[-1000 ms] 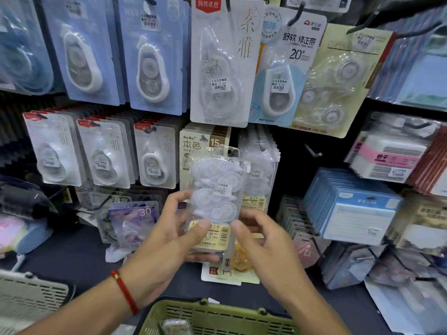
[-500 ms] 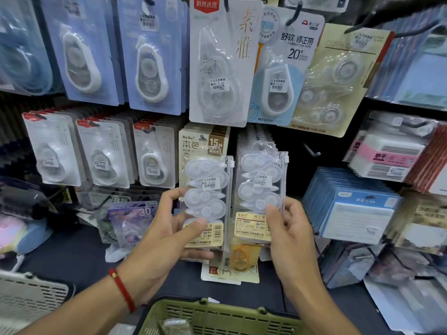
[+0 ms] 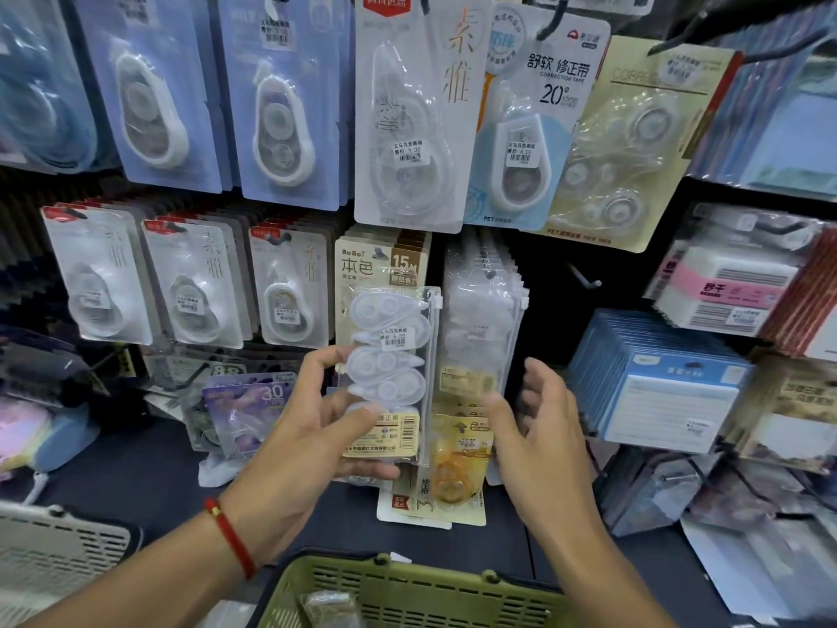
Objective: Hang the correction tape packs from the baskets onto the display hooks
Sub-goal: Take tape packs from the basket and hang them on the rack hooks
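1. The left hand (image 3: 312, 428) grips a clear zip pack of white correction tapes (image 3: 389, 364), thumb across its yellow barcode label and fingers curled behind its left edge.
2. That pack is held upright in front of the brown "15M" card packs (image 3: 385, 265) hanging on the display.
3. Just to its right, a row of the same clear packs (image 3: 484, 328) hangs from a hook; the frontmost is blurred.
4. The right hand (image 3: 539, 428) is beside the lower edge of that hanging row, fingers loosely spread and holding nothing; whether the thumb touches the pack cannot be told.
5. An orange tape pack (image 3: 453, 473) lies on the dark desk (image 3: 136, 482) below the hands.
6. A green basket (image 3: 407, 586) sits at the near edge, a small clear pack inside; a grey basket (image 3: 54, 550) stands at the far left.
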Demonstrator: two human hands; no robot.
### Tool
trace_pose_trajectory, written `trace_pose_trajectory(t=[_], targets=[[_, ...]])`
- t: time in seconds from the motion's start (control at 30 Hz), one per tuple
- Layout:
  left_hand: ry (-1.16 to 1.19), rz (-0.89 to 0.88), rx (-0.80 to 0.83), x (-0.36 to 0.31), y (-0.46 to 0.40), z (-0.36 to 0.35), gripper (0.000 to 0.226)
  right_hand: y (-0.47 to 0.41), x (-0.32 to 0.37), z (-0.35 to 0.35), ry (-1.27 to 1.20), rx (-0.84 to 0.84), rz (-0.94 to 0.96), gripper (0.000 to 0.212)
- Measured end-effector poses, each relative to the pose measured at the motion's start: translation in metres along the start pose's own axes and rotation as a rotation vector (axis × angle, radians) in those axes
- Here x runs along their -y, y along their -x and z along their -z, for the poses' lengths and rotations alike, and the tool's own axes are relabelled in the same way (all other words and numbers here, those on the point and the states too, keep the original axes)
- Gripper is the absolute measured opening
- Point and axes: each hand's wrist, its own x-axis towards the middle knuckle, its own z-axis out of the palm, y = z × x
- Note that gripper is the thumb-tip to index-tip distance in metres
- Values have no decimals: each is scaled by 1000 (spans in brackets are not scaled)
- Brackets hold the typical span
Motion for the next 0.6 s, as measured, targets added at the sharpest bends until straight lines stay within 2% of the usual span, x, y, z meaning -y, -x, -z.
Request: trace_pose_trajectory(t=[0.07,0.13,0.2,0.37,0.6], targets=[[13,16,24,1,1,-3,42,2,2,-1,-35,69,57,37],[29,35,61,3,4,-8,45,6,6,-5,-136,216,82,17],[46,54,115,4,6,-12,48,10,9,-10,-184,290,102,13],[-14,55,170,8,7,-18,67,10,11,-11,-339,194,27,13],[-705,-223,161,4,5,-32,67,-6,9,18,-367,-59,-70,33]])
